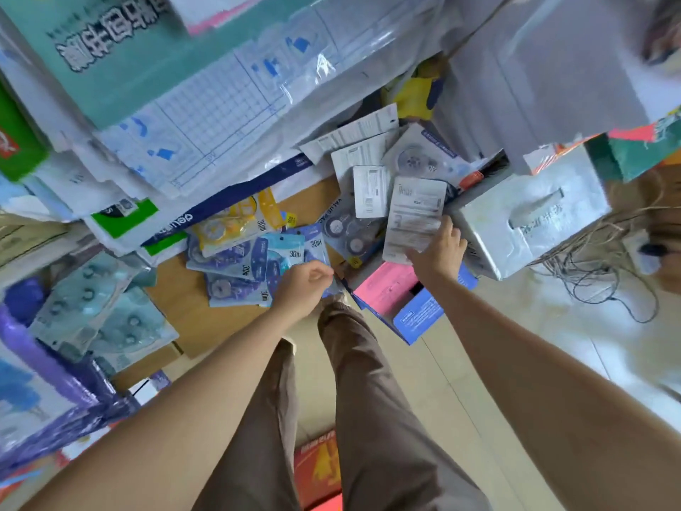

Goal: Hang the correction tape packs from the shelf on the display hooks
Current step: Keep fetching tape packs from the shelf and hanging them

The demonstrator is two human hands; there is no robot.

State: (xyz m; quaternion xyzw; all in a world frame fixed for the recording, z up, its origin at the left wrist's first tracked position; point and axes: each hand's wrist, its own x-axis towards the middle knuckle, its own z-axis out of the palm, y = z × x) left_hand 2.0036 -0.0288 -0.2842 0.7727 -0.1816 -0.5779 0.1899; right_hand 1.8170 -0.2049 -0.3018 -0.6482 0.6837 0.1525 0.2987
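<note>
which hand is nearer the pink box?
Right. The right hand sits just above the pink box, fingers on a white-backed pack. The left hand is farther left, over the blue packs.

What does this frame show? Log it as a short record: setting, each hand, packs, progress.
setting: cluttered wooden shelf seen from above
left hand: closed on the corner of a blue pack
right hand: fingers on a white face-down pack
packs: loose overlapping pile, some face up, some face down
nearby: pink box, grey box
progress: no hooks in view; nothing hung yet
</note>
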